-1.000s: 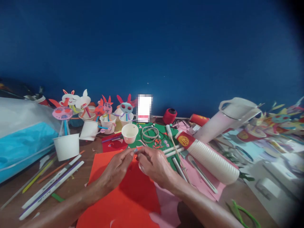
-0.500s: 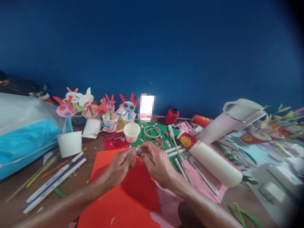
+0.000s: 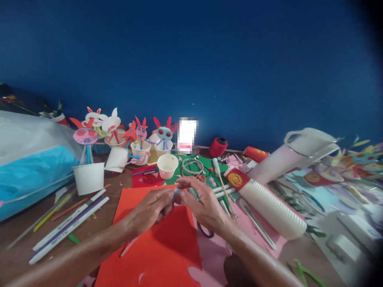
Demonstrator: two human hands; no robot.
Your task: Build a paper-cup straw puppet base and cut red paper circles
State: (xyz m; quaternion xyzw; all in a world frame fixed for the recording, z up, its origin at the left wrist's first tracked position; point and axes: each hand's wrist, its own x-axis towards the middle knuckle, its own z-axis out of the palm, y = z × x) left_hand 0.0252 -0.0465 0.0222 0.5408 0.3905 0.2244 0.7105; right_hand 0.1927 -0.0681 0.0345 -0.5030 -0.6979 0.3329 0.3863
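A small light-blue piece, too small to name, sits between my hands above a sheet of orange-red paper. My left hand is closed in a pinch on it. My right hand meets it from the other side, thumb and curved fingers at the piece, with a gap inside the curl. Under my right wrist shows a dark loop, like a scissors handle; the rest is hidden. A pale narrow strip lies on the paper by my left forearm. Just beyond my fingertips stands a white paper cup.
Cups with paper animal puppets stand at the left, near markers and a blue plastic bag. To the right lie a stack of paper cups, a tilted pitcher and green scissors-like handles. Green paper lies behind.
The view has shifted slightly. My right hand has tilted up and its fingers have spread a little, uncovering the dark loop. The pale strip now shows beside my left forearm.
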